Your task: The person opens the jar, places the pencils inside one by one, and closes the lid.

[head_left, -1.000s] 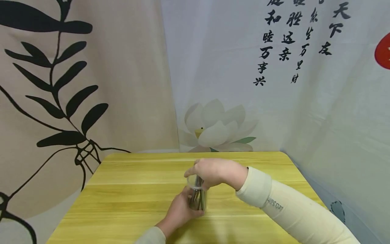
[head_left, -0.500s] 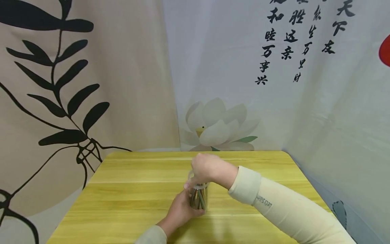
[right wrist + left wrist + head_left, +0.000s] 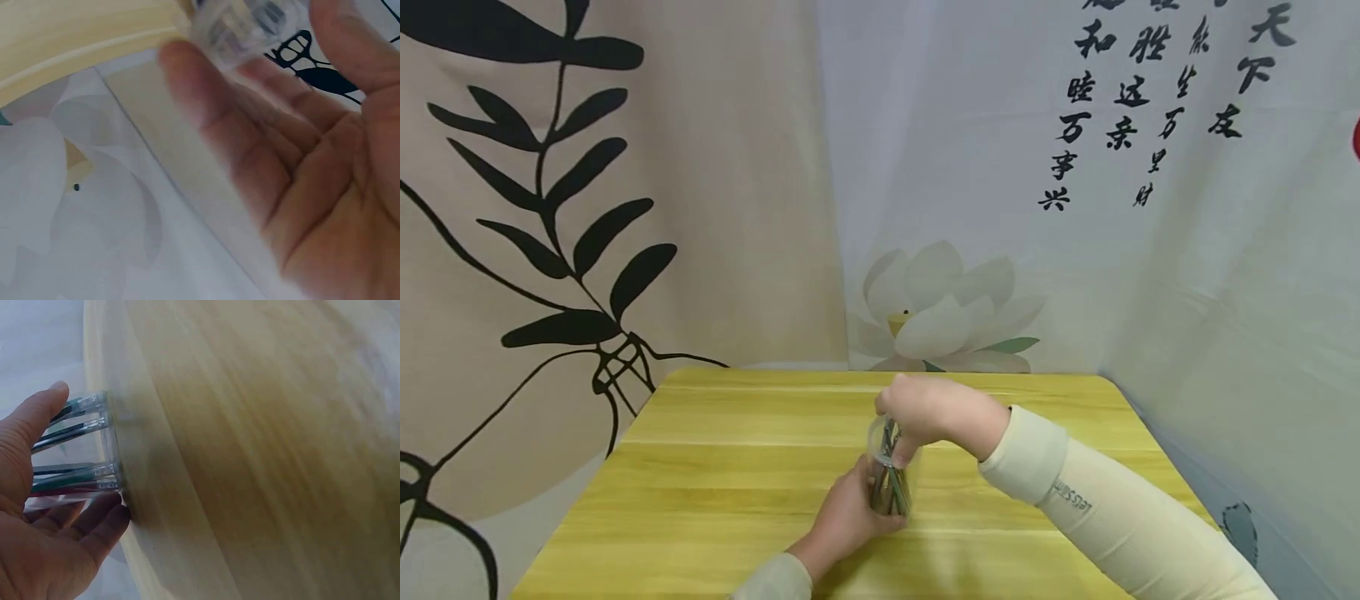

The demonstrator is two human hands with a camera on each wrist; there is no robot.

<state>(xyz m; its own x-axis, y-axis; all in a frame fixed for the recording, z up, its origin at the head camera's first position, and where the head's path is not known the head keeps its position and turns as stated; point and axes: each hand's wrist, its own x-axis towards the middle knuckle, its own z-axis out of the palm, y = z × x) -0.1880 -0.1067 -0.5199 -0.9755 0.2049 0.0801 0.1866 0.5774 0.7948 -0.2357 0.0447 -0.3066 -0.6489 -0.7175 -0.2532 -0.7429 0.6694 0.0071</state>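
Observation:
A clear jar [image 3: 891, 493] holding several slim pens stands on the wooden table. My left hand [image 3: 850, 510] grips its lower part, thumb on one side and fingers on the other. The left wrist view shows the pens [image 3: 75, 478], with green, dark and red colours, through the clear wall between the thumb and fingers of that hand [image 3: 50, 519]. My right hand [image 3: 925, 412] is over the jar's mouth, thumb at the near rim. In the right wrist view this hand's [image 3: 275, 150] fingers spread loosely about the blurred clear end [image 3: 244, 31]; firm contact cannot be made out.
The yellow wooden table [image 3: 722, 467] extends to both sides of the jar. Behind it hangs a pale curtain [image 3: 745, 208] printed with dark leaves, a lotus and black characters. A similar pale cloth [image 3: 1255, 333] runs along the right side.
My right hand has turned back and forth over the jar's mouth: its thumb swung left, then returned right, uncovering part of the mouth. My left hand keeps its grip. The head view has shifted slightly.

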